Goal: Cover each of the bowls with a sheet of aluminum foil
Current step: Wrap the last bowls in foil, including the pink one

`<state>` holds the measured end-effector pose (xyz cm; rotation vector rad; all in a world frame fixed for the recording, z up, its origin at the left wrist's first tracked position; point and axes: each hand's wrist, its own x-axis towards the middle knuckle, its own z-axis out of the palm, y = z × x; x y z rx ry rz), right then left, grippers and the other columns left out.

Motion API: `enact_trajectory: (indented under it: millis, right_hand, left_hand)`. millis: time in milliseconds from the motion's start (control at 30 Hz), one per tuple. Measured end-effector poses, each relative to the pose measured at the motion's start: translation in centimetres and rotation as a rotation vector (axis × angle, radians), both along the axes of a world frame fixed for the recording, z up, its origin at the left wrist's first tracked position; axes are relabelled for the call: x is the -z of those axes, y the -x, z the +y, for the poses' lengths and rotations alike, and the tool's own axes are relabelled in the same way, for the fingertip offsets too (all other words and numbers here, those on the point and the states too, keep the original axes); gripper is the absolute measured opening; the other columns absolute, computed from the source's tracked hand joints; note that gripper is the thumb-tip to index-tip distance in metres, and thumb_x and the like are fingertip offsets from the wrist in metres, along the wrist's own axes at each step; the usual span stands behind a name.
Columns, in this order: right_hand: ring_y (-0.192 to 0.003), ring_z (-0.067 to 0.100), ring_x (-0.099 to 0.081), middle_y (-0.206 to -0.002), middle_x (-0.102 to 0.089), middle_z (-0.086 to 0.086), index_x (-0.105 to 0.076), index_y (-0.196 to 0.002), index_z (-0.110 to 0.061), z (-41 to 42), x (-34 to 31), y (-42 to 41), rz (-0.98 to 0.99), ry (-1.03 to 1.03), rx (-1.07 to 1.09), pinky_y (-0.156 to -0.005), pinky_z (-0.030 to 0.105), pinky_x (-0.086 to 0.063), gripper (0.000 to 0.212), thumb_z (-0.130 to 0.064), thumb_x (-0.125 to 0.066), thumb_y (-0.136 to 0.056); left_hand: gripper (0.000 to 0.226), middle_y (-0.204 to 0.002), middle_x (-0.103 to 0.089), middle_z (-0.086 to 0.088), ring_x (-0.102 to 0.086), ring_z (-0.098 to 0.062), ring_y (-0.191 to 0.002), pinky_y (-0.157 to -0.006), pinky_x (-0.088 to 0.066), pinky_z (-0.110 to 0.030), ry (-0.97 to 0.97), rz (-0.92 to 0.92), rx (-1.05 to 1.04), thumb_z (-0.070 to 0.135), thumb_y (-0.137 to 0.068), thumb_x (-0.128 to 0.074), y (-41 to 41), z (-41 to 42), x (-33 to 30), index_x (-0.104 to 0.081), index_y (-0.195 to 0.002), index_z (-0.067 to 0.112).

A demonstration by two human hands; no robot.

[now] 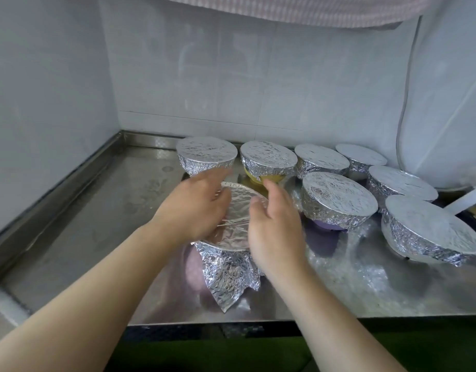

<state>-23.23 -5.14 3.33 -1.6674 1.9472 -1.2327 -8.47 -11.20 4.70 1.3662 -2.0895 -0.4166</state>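
Item: foil-topped lilac bowl point(232, 253), frame centre, between my open left hand point(196, 208) and open right hand point(274, 224); loose foil corner hangs toward lower frame.

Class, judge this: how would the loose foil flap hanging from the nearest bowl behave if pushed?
The foil flap is crinkled and thin, so it would likely bend easily and keep its new shape. Its ragged edge suggests it may tear. It probably weighs very little.

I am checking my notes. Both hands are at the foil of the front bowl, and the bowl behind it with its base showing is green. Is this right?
Not quite. The head view shows that bowl is yellow, not green. Both hands, left and right, are at the foil of the front bowl.
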Motion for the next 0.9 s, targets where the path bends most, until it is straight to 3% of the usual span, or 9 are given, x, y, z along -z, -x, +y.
enact_trajectory:
  millis: [100,233,333,433,533,667,767,833,900]
  right_hand:
    - [-0.147,0.016,-0.036,-0.161,-0.042,-0.001,-0.038,-0.159,-0.015,0.1,1.1,-1.2,0.126,-0.004,-0.003,-0.115,0.024,-0.025,0.050,-0.031,-0.041,-0.112]
    - [-0.150,0.017,-0.031,-0.162,-0.040,0.003,-0.034,-0.161,-0.010,-0.5,1.5,-0.8,0.131,-0.012,-0.001,-0.117,0.021,-0.020,0.052,-0.033,-0.039,-0.114]
    - [-0.155,0.014,-0.027,-0.168,-0.030,-0.001,-0.024,-0.167,-0.014,-0.6,1.3,0.4,0.036,-0.067,-0.061,-0.113,0.016,-0.016,0.061,-0.041,-0.036,-0.114]
    - [-0.155,0.019,-0.031,-0.169,-0.030,0.002,-0.023,-0.167,-0.015,-0.5,1.1,1.4,-0.003,-0.023,0.031,-0.119,0.023,-0.024,0.063,-0.045,-0.033,-0.113]
    - [-0.153,0.021,-0.036,-0.168,-0.035,0.001,-0.030,-0.165,-0.015,-0.2,1.0,1.4,-0.087,0.027,0.118,-0.122,0.032,-0.030,0.058,-0.042,-0.034,-0.113]
    - [-0.150,0.016,-0.039,-0.164,-0.042,-0.003,-0.035,-0.163,-0.017,0.2,1.9,-0.2,-0.281,-0.008,0.087,-0.110,0.021,-0.028,0.051,-0.033,-0.036,-0.115]
    - [-0.140,0.015,-0.050,-0.150,-0.054,-0.005,-0.048,-0.156,-0.022,0.1,2.3,-0.7,-0.473,0.013,0.129,-0.107,0.023,-0.034,0.042,-0.025,-0.037,-0.115]
    - [-0.128,0.011,-0.055,-0.136,-0.058,-0.012,-0.054,-0.150,-0.024,0.1,2.5,-0.7,-0.590,0.019,0.144,-0.106,0.029,-0.042,0.038,-0.025,-0.038,-0.116]
    - [-0.113,0.005,-0.058,-0.119,-0.059,-0.022,-0.059,-0.143,-0.024,0.0,2.5,-0.6,-0.631,0.028,0.151,-0.098,0.025,-0.041,0.034,-0.026,-0.039,-0.115]
  left_hand:
    - [0.019,-0.107,-0.066,-0.002,-0.059,-0.024,-0.108,-0.080,-0.036,-0.030,-0.041,-0.125,0.049,0.027,-0.109,-0.043,0.6,-0.8,0.4,-0.058,-0.103,0.017]
    - [0.032,-0.129,-0.067,-0.007,-0.058,-0.027,-0.118,-0.094,-0.040,-0.034,-0.073,-0.097,-0.004,0.027,-0.111,-0.040,0.5,-0.6,0.1,-0.066,-0.123,0.013]
    - [0.028,-0.107,-0.069,-0.004,-0.060,-0.028,-0.101,-0.082,-0.043,-0.039,-0.131,-0.028,-0.087,0.029,-0.107,-0.041,-0.1,-0.4,0.2,-0.063,-0.099,0.014]
    - [0.032,-0.087,-0.066,-0.004,-0.061,-0.026,-0.085,-0.069,-0.042,-0.038,-0.145,0.056,-0.205,0.034,-0.101,-0.041,-0.7,0.5,0.5,-0.054,-0.077,0.017]
    - [0.026,-0.090,-0.067,-0.006,-0.061,-0.029,-0.090,-0.074,-0.045,-0.039,-0.115,0.137,-0.276,0.036,-0.099,-0.045,-0.6,1.6,0.7,-0.061,-0.086,0.021]
    - [0.026,-0.083,-0.074,-0.001,-0.070,-0.030,-0.085,-0.082,-0.056,-0.043,-0.202,0.374,-0.294,0.033,-0.098,-0.046,-0.1,2.5,1.2,-0.068,-0.113,0.032]
    - [0.046,-0.087,-0.074,0.005,-0.072,-0.033,-0.091,-0.090,-0.059,-0.048,-0.241,0.508,-0.327,0.044,-0.088,-0.042,-0.2,2.8,1.6,-0.070,-0.125,0.040]
    - [0.046,-0.087,-0.074,0.008,-0.072,-0.030,-0.092,-0.088,-0.060,-0.049,-0.262,0.549,-0.346,0.042,-0.087,-0.044,-0.3,3.0,1.5,-0.071,-0.123,0.040]
    - [0.044,-0.087,-0.074,0.007,-0.072,-0.031,-0.094,-0.088,-0.060,-0.051,-0.284,0.584,-0.357,0.044,-0.084,-0.046,-0.3,3.1,1.5,-0.071,-0.120,0.041]
